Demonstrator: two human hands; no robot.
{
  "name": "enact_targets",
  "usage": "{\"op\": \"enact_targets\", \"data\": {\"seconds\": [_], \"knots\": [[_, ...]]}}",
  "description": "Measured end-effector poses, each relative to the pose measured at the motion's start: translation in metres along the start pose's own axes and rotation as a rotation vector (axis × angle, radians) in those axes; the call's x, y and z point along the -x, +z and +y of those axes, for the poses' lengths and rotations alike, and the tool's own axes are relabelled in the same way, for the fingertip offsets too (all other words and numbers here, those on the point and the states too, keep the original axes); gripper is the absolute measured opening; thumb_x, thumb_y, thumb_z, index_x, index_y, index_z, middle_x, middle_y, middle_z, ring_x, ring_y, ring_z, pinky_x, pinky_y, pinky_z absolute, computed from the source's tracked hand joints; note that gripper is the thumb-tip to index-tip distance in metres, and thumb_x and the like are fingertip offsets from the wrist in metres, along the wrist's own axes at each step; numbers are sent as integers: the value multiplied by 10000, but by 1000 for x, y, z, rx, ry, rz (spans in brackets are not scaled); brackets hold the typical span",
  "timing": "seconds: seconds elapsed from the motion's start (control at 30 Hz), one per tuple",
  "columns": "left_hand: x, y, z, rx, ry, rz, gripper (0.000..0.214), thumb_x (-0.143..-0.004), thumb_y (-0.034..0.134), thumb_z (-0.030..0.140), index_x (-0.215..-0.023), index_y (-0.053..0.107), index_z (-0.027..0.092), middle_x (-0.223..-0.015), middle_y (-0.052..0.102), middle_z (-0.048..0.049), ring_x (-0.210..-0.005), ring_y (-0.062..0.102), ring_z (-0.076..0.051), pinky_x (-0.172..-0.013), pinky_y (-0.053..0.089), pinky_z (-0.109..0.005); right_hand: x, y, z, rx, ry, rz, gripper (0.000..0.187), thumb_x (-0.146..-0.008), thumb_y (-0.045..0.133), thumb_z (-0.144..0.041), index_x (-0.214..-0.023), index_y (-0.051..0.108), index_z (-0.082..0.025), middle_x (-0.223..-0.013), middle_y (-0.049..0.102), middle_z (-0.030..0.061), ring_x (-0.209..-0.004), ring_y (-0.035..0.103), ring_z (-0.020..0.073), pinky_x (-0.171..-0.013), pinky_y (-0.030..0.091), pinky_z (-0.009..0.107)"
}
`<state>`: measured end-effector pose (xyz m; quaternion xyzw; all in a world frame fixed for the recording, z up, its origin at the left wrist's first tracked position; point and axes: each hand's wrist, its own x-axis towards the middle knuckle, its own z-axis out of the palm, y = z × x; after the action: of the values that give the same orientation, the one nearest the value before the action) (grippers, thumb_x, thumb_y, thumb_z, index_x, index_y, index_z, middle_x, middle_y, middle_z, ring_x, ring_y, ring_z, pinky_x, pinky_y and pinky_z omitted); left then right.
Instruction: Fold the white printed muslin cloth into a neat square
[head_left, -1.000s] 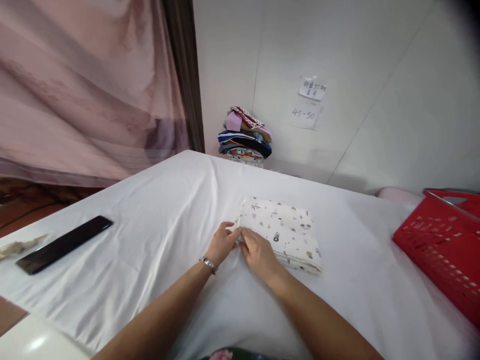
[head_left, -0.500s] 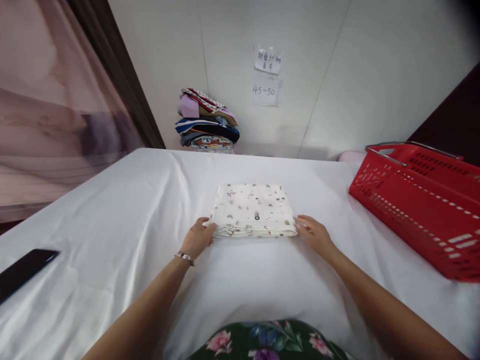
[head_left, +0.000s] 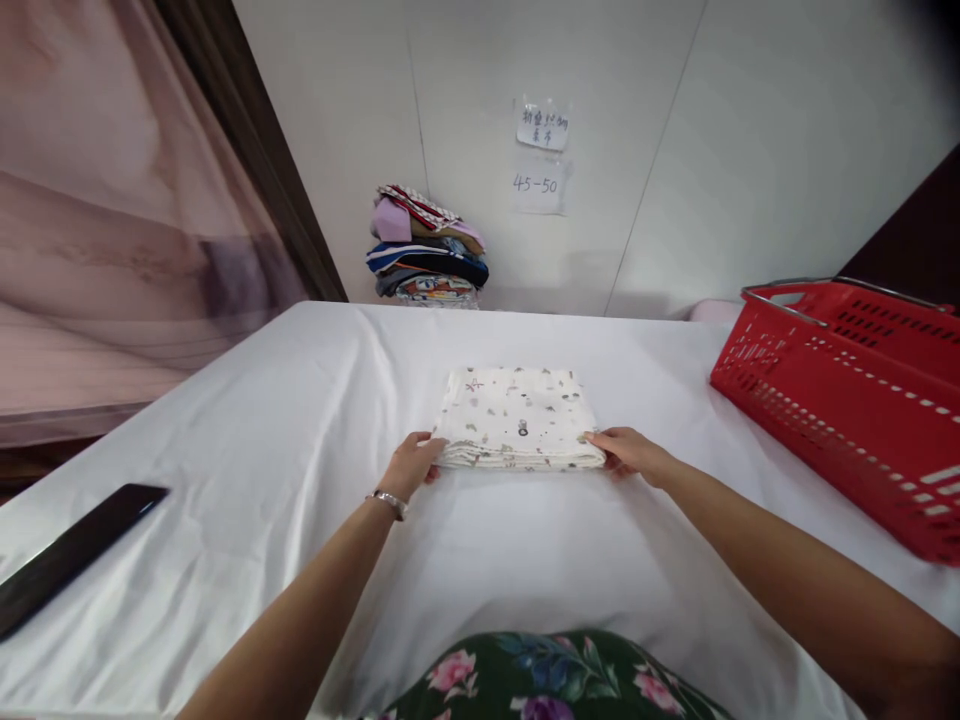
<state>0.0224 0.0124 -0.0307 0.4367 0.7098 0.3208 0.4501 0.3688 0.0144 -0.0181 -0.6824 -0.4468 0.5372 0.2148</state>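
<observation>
A folded white cloth (head_left: pixel 517 412) with small scattered prints lies flat on the white-covered table, its layered edge facing me. At its near left corner, my left hand (head_left: pixel 414 464) pinches the layers, thumb on top and fingers beneath. My right hand (head_left: pixel 627 454) grips the near right corner in the same way, its thumb over the cloth and its other fingers partly hidden under the edge. The cloth still rests on the table at its far side.
A red plastic basket (head_left: pixel 847 400) with metal handles stands on the right of the table (head_left: pixel 300 420). On the left lies a black flat device (head_left: pixel 75 550). Behind the far edge rises a stack of folded fabrics (head_left: pixel 427 245) against the wall. Curtains (head_left: pixel 112 200) hang at left.
My right hand has closed over the cloth's near right corner, and my left hand has tightened on the left one. The whole view has shifted slightly.
</observation>
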Motion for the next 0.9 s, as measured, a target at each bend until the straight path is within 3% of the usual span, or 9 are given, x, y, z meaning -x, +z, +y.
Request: {"op": "enact_targets", "data": {"seconds": [0.1,0.17,0.37,0.47,0.57,0.7,0.8,0.9], "knots": [[0,-3,2,171,-67,-84,364,-629,611,424,-847,528,144,-530,500,51,-423,495,-100,-423,380,-213,2,0,-3,-68,27,-120,388,-686,633,-523,-779,625,-146,-634,600,31,-506,524,95,-422,423,190],[1,-6,4,261,-131,-171,330,-618,622,433,-757,532,148,-535,494,51,-421,474,-77,-413,359,-189,5,1,-1,-153,17,-171,378,-698,635,-500,-850,629,-154,-740,638,56,-568,567,108,-455,450,190],[3,-15,3,343,-216,-343,307,-601,637,428,-684,553,145,-548,526,26,-439,468,-73,-405,350,-178,15,12,11,-300,-21,-178,482,-716,631,-503,-1068,561,-182,-1024,629,99,-746,623,154,-655,537,271],[-4,-18,15,368,-239,-378,286,-577,650,387,-656,540,135,-549,537,12,-443,467,-70,-415,359,-175,14,14,0,-401,-79,-111,663,-690,696,-392,-1262,412,-216,-1080,609,94,-735,616,148,-656,539,277],[-8,-25,50,425,-110,-264,258,-574,655,333,-682,541,128,-536,508,26,-441,449,-60,-431,361,-171,14,3,-30,-489,-246,21,794,-674,714,-304,-1348,295,-265,-1053,611,66,-661,592,127,-552,516,250],[9,-42,101,431,273,-24,334,-626,636,312,-896,552,134,-587,510,32,-446,428,-64,-402,323,-172,32,-19,-66,-526,-464,44,640,-718,666,-335,-1300,400,-302,-904,632,29,-602,563,122,-463,451,232],[26,-55,115,426,362,-85,373,-664,608,309,-990,537,142,-650,537,15,-469,443,-72,-410,339,-179,50,-32,-72,-457,-484,31,539,-722,659,-357,-1231,501,-273,-836,642,40,-552,538,126,-440,428,251],[23,-57,114,386,290,-261,308,-682,584,305,-941,552,141,-672,548,5,-480,454,-69,-427,355,-176,52,-40,-75,-390,-437,-14,441,-718,661,-368,-1130,588,-227,-820,645,49,-531,520,117,-439,424,259]]}}
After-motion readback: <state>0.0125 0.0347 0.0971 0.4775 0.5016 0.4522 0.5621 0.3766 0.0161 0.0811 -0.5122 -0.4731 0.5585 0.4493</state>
